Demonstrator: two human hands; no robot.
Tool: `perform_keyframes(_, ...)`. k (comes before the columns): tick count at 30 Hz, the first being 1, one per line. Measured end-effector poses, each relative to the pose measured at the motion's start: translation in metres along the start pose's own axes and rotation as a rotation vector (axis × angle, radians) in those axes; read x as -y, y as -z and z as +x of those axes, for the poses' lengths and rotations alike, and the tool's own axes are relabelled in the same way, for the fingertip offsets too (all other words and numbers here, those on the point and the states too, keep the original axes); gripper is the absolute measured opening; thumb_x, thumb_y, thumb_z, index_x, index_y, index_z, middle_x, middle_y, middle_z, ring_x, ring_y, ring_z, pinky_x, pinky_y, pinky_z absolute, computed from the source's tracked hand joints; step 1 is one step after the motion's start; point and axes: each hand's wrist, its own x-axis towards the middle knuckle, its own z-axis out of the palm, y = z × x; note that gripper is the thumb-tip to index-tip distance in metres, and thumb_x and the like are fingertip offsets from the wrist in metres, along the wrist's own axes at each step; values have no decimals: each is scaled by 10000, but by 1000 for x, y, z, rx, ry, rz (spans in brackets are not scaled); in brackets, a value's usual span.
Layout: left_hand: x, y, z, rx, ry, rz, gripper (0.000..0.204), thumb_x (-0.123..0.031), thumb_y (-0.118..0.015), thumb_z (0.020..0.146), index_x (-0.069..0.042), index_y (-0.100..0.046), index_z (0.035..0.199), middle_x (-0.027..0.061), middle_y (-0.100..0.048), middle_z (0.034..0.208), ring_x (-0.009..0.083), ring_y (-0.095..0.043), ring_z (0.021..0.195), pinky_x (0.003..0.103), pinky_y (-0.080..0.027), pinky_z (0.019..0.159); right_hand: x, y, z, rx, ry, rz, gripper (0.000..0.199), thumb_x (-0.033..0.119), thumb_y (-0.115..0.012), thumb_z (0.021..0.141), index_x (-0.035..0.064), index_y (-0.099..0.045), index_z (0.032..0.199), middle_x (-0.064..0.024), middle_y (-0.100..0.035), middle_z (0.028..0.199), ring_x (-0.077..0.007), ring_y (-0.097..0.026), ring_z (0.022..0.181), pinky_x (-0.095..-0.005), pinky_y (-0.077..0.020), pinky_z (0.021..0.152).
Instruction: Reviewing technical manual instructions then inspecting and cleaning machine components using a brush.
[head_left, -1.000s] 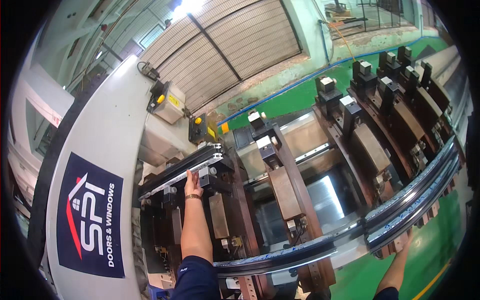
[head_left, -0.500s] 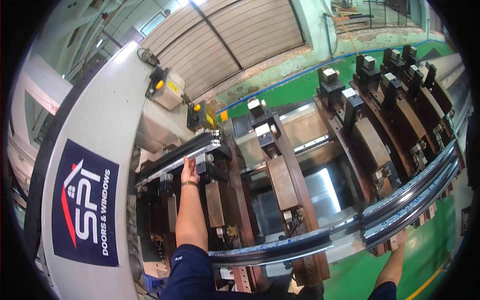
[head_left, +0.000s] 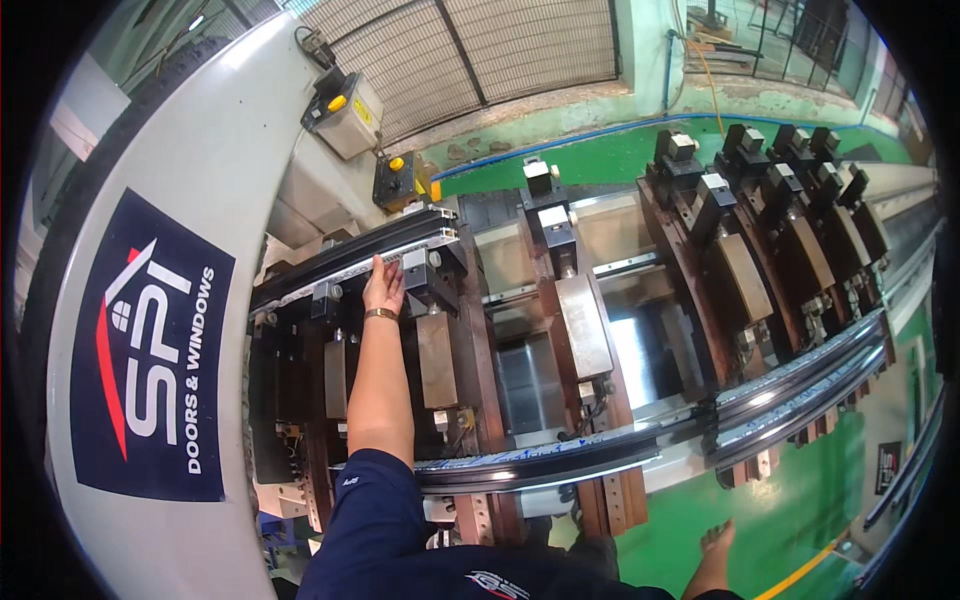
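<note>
Left hand [head_left: 384, 288]: stretched out over the machine, fingers [head_left: 378, 270] flat and close together, tips resting on the short dark profile [head_left: 352, 258]; pressing, not gripping. Bracelet at the wrist. Dark blue sleeve at the upper arm.
Right hand [head_left: 716, 538]: low, near the bottom edge, hanging over the green floor [head_left: 800, 520], fingers loosely spread, holding nothing, touching nothing.
Short profile: lies across the far-left end of the machine bed, tilted up to the right, w/ a pale strip along its near edge; right end stops beside a black clamp block [head_left: 430, 278].
Long profile [head_left: 640, 445]: dark, curved by the lens, runs along the near edge of the bed from just right of the left arm to the far right; well apart from both hands.
Clamp rows [head_left: 760, 210]: brown carriers w/ black heads, side by side across the bed, behind the long profile.
Housing [head_left: 150, 300]: big white machine cover on the left w/ a dark blue panel.
Control boxes [head_left: 345, 115]: grey box w/ a yellow button, smaller yellow-black box just right of it, both beyond the short profile.
Background: mesh fence [head_left: 480, 50] behind the machine.
</note>
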Motion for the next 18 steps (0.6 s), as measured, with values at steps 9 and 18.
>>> perform_keyframes(9, 11, -3, 3, -28, 33, 14, 751, -589, -819, 822, -44, -594, 1287, 152, -646, 1313, 331, -638, 1114, 494, -510, 1008, -133, 92, -132, 42, -189, -226, 787, 625, -536, 974, 210, -302, 1601, -132, -318, 1650, -359, -440, 1392, -505, -454, 943)
perform_keyframes(18, -13, -27, -153, -219, -789, 527, 527, -424, -584, 1045, 78, -673, 1179, 211, -706, 1205, 296, -688, 1005, 388, -514, 934, -179, 171, -180, 82, -15, -40, 635, 523, -596, 990, 139, -461, 1477, -148, -563, 1413, -324, -598, 1210, -472, -494, 820)
